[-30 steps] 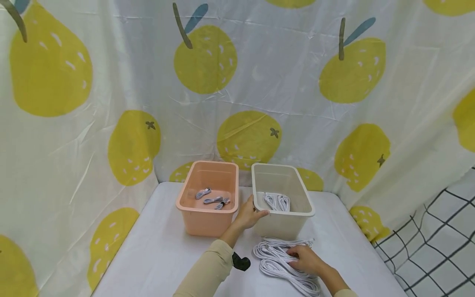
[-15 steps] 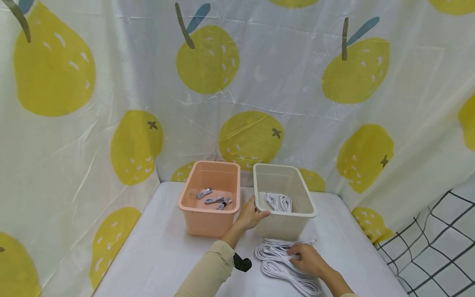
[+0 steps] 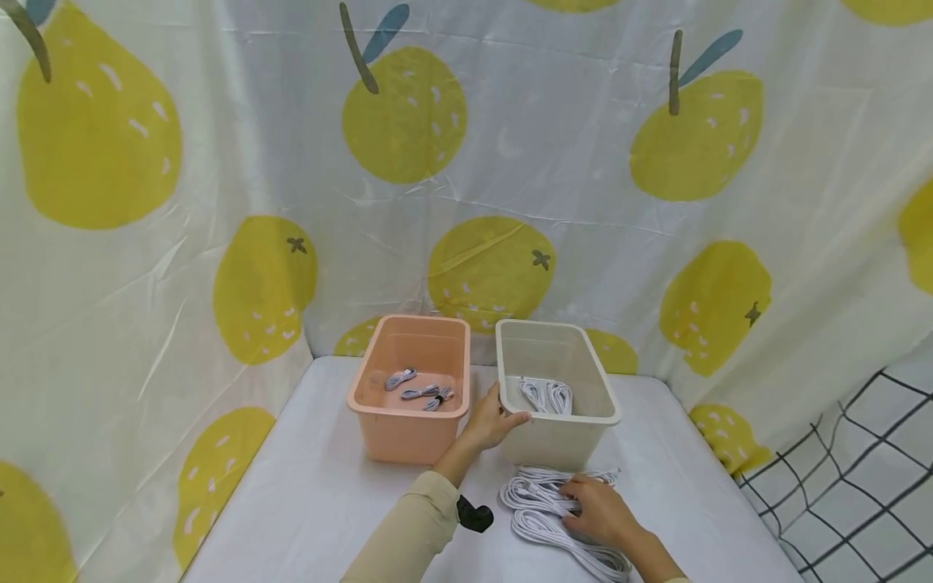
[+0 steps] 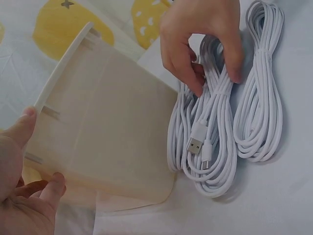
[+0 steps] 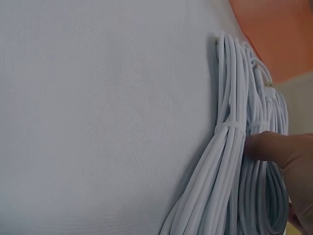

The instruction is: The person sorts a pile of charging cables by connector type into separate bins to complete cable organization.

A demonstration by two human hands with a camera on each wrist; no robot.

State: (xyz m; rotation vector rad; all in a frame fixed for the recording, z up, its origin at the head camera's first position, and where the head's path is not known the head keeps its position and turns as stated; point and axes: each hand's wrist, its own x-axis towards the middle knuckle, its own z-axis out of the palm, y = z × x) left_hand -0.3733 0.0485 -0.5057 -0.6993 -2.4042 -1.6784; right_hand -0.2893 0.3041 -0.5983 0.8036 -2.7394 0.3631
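My left hand (image 3: pixel 490 421) grips the near left corner of the cream plastic bin (image 3: pixel 554 441), its thumb at the rim in the left wrist view. Two tied bundles of white cable (image 3: pixel 547 397) lie inside this bin. In front of it on the table are several more tied white cable bundles, side by side. My right hand (image 3: pixel 603 512) pinches the middle USB cable bundle (image 4: pixel 220 142), thumb on one side and fingers on the other. That bundle's metal USB plug (image 4: pixel 194 146) shows. An outer cable bundle (image 4: pixel 259 112) lies right beside it.
An orange bin (image 3: pixel 408 437) stands to the left of the cream one, with several small grey cable bundles (image 3: pixel 419 393) inside. A fruit-patterned curtain (image 3: pixel 583 162) hangs behind and at the sides. A black wire grid (image 3: pixel 838 478) stands at the right.
My right hand has shifted slightly to the left over the cable bundles. The left hand stays on the cream bin's corner, and both bins keep their places.
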